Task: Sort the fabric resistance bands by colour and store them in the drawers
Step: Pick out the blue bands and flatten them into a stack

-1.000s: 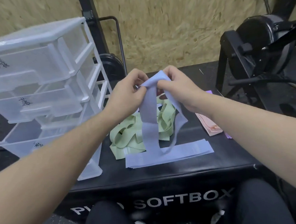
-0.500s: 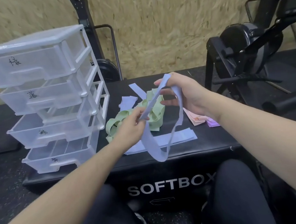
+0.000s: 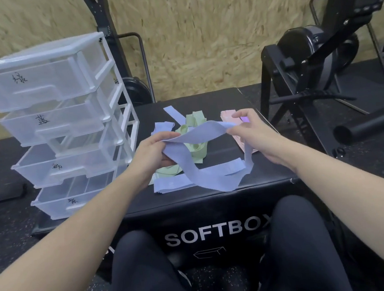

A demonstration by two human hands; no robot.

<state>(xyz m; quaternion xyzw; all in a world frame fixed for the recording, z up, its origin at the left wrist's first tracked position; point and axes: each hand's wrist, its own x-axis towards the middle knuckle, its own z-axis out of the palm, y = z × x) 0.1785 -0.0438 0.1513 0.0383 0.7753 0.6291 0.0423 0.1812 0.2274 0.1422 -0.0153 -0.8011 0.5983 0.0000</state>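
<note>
A lavender-blue band [image 3: 202, 170] hangs as a loop between both hands above the black soft box [image 3: 192, 206]. My left hand [image 3: 154, 152] grips its left end and my right hand [image 3: 254, 131] pinches its right end. Below the loop lies a flat stack of blue bands [image 3: 173, 185]. A tangle of green bands [image 3: 194, 145] sits behind the loop, with more blue bands [image 3: 163, 127] further back. Pink bands [image 3: 229, 116] and a bit of purple [image 3: 244, 119] lie at the right. A clear four-drawer unit [image 3: 55, 125] stands at the left, all drawers pulled partly out.
A black exercise machine [image 3: 319, 62] stands to the right of the box, with a black roller [image 3: 369, 123] on the floor beside it. A black upright frame [image 3: 116, 47] rises behind the drawers against the chipboard wall. My knees are at the box's front.
The hands have drawn apart and lowered, stretching the blue band sideways between them. Earlier it hung from hands held close together. The camera view has also pulled back.
</note>
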